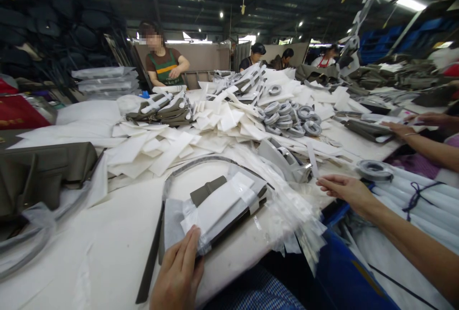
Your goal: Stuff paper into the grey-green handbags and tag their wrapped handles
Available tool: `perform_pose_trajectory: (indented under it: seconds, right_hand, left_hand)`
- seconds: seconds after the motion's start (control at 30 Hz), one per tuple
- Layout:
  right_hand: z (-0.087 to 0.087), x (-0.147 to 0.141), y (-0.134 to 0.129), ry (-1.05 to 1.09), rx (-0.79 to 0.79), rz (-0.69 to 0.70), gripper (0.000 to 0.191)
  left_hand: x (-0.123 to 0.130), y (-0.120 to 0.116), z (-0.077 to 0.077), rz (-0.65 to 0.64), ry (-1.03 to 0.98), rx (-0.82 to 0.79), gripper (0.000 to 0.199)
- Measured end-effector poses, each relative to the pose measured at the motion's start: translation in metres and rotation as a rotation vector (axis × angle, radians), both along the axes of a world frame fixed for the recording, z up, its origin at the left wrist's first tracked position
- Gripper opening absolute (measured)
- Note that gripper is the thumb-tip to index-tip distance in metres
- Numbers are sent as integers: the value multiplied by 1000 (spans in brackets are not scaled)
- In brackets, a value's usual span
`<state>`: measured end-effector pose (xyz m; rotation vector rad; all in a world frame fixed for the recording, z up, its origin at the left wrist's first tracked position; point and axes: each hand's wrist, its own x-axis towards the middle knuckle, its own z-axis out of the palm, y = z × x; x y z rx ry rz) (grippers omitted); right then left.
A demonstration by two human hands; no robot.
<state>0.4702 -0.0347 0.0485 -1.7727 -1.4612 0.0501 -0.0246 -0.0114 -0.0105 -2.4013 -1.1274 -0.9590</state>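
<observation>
A dark olive handbag (208, 191) lies on the table in front of me, with grey tissue and a white foam sheet (224, 204) on its upper side. Its wrapped handle (201, 159) arches behind it. My left hand (181, 264) grips the near left edge, fingers over the foam and thumb lower at the side. Off to the right, my right hand (346, 193) pinches a short strip of clear tape (312, 159) between thumb and fingers. Close to that strip stands a grey tape dispenser (285, 159).
Clear plastic bags (294, 209) hang over the table's front edge. Beyond lie heaped white foam sheets (225, 118) and grey wrapped rings (289, 116). Another olive bag (46, 171) is at left. A co-worker's hands (405, 128) work at right; other people stand or sit behind the table.
</observation>
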Motion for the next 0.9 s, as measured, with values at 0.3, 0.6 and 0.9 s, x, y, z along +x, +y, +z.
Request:
perform_pose_trajectory:
  seconds: [0.3, 0.6, 0.9]
  right_hand:
    - [13, 21, 1, -111, -336, -160, 26]
    - [66, -78, 11, -717, -32, 652, 19]
    - [70, -257, 113, -642, -160, 1316, 20]
  left_hand:
    - [1, -3, 4, 5, 22, -24, 63]
    - [4, -5, 6, 23, -35, -63, 44]
    - [11, -8, 9, 77, -96, -149, 39]
